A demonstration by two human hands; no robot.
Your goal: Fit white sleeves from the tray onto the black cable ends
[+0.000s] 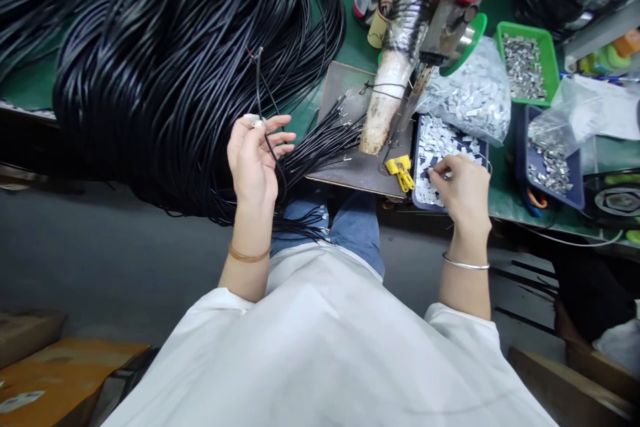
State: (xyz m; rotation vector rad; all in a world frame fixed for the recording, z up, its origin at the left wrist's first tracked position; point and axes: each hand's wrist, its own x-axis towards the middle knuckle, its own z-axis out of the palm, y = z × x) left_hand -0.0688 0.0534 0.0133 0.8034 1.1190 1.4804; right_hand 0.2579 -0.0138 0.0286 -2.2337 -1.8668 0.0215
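My left hand is raised in front of the cable coils, thumb and forefinger pinched on a thin black cable, the other fingers extended. The cable's upper end shows a stripped tip with a bit of red. My right hand reaches into a dark blue tray filled with small white pieces. Its thumb and forefinger are pinched together at the pieces; whatever lies between them is too small to make out. A bundle of cut black cables with bare tips rests between my hands on a dark board.
Large black cable coils cover the left side. A wrapped extraction hose hangs over the board, beside a yellow clip. Rightward are a bag of white pieces, a green tray and a blue tray of metal parts.
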